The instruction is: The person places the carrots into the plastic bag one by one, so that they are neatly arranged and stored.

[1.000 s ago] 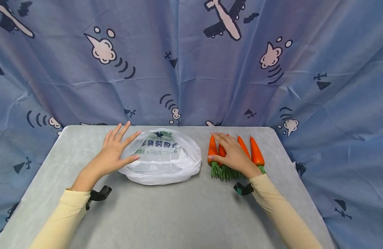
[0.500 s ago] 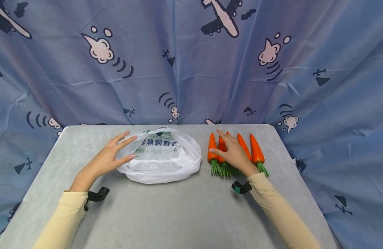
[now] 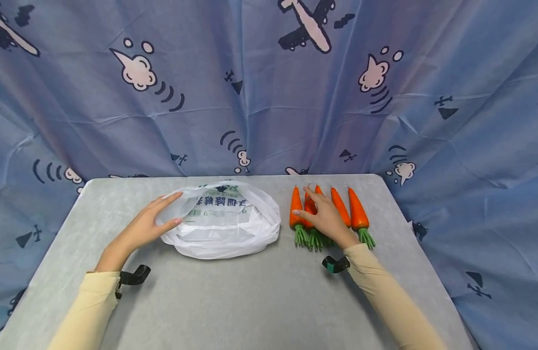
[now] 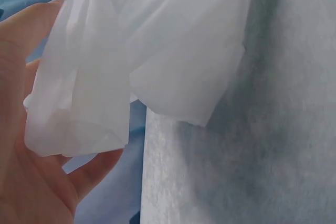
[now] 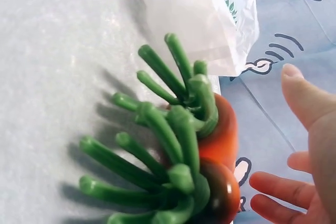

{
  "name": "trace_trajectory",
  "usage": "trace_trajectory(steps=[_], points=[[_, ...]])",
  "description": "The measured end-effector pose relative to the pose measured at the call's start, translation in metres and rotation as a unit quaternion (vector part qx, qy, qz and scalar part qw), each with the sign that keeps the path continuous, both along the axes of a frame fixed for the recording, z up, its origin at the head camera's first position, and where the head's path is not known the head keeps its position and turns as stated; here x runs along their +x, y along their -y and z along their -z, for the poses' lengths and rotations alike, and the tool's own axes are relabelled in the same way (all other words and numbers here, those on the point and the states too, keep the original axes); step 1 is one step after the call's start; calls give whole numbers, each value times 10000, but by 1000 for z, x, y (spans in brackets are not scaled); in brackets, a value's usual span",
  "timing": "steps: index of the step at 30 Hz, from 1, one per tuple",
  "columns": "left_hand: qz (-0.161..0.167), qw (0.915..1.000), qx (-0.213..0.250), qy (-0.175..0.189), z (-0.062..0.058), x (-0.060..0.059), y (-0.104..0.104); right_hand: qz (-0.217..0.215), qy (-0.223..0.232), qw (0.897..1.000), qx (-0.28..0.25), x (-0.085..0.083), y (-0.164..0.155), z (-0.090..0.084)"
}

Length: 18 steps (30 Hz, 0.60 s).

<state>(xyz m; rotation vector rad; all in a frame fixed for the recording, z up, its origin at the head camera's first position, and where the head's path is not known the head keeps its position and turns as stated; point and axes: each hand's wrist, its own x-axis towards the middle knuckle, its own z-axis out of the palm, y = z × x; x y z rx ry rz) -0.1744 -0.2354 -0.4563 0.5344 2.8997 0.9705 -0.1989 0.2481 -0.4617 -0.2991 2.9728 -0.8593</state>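
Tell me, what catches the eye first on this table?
A row of bright orange carrots with green tops lies on the right side of the grey table, the right hand resting over them. To their left sits a crumpled white plastic bag, its edge touched by the left hand.

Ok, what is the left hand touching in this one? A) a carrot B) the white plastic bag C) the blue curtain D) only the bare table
B: the left hand lies on the left edge of the bag, and the left wrist view shows the plastic against the fingers.
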Motion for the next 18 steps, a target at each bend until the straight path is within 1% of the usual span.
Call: trace_trajectory(steps=[4, 8, 14, 18], points=[[-25, 9997, 252, -35, 1, 0, -1, 25, 17, 10000, 29, -1, 1, 4], [-49, 9990, 442, 20, 3, 0, -3, 60, 37, 10000, 53, -1, 2, 5], [-91, 9960, 881, 100, 6, 2, -3, 47, 4, 9999, 98, -1, 4, 6], [-129, 9947, 1009, 122, 7, 4, -3, 104, -66, 9999, 77, -1, 5, 7]])
